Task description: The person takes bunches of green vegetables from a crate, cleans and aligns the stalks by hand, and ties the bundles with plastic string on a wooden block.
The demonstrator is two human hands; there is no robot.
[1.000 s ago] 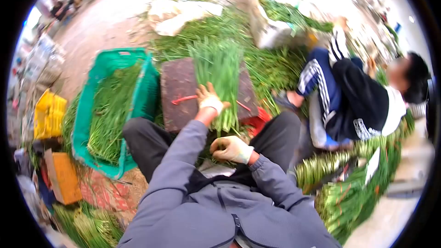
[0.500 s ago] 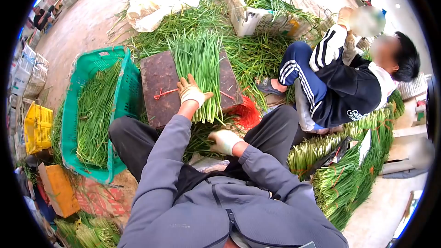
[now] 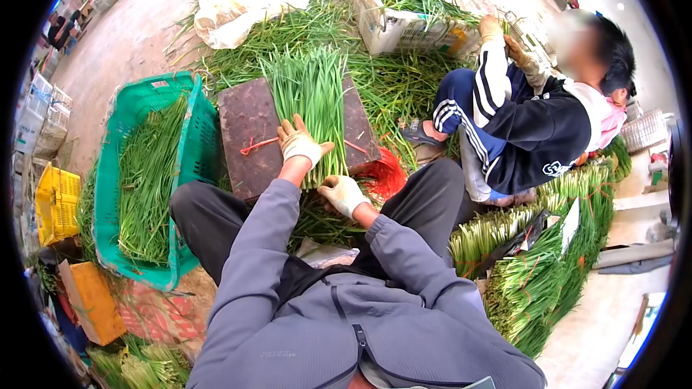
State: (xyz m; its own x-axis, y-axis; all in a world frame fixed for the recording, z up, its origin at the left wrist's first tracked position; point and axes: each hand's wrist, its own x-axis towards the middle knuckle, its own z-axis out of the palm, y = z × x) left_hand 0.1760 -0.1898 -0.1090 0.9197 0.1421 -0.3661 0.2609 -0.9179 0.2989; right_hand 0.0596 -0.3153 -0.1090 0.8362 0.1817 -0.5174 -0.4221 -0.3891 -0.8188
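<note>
Bright green stalks (image 3: 308, 90), dark brown block (image 3: 241, 119), red strings (image 3: 387, 174), teal crate (image 3: 199, 145), yellow basket (image 3: 58, 203), white-striped navy trousers (image 3: 459, 94)

A produce workshop: bunched greens (image 3: 308, 90), stacked bundles (image 3: 540, 284), green crate (image 3: 200, 145), leaf-strewn floor (image 3: 144, 21)

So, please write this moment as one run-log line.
Left hand: spread on green bundle | Right hand: at bundle's near end, grip unclear | Bundle: on dark block | Red tie: showing both sides of bundle

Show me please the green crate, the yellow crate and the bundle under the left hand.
Green crate (image 3: 200, 137), head view, right wall.
Yellow crate (image 3: 60, 205), head view, perforated wall.
Bundle (image 3: 308, 92), head view, green leaves.
</note>
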